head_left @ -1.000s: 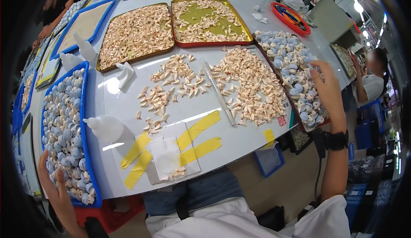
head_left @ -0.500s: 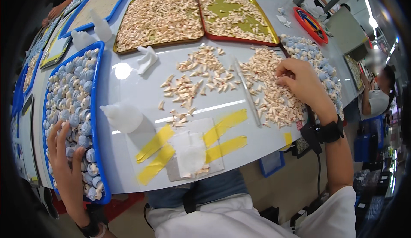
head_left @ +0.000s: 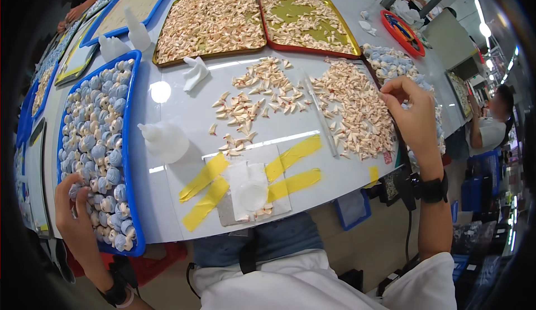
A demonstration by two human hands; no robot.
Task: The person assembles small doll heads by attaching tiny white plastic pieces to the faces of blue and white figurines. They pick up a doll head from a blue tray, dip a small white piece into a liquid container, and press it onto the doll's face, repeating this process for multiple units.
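My left hand (head_left: 77, 207) is at the left side of a blue-rimmed tray (head_left: 132, 142) filled with small pale-blue and cream pieces (head_left: 99, 151). Its thumb and fingers curl together among the pieces; whatever they grip is hidden. Over to the right, my right hand (head_left: 410, 112) hovers at the border between a heap of small pointed cream pieces (head_left: 357, 109) and a pile of pale-blue and cream pieces (head_left: 391, 64). Thumb and forefinger are pinched; anything between them is too small to name.
A white squeeze bottle (head_left: 164, 141) stands beside the blue tray. Yellow tape (head_left: 205, 177) holds a pad with a white sheet (head_left: 248, 190) at the table's front edge. Two trays (head_left: 209, 25) of cream pieces lie at the back. A clear rod (head_left: 321, 117) borders the right heap.
My right hand has moved right, off the cream heap, with its fingers pinched. My left hand has drawn down and left along the tray, and its fingers have curled in.
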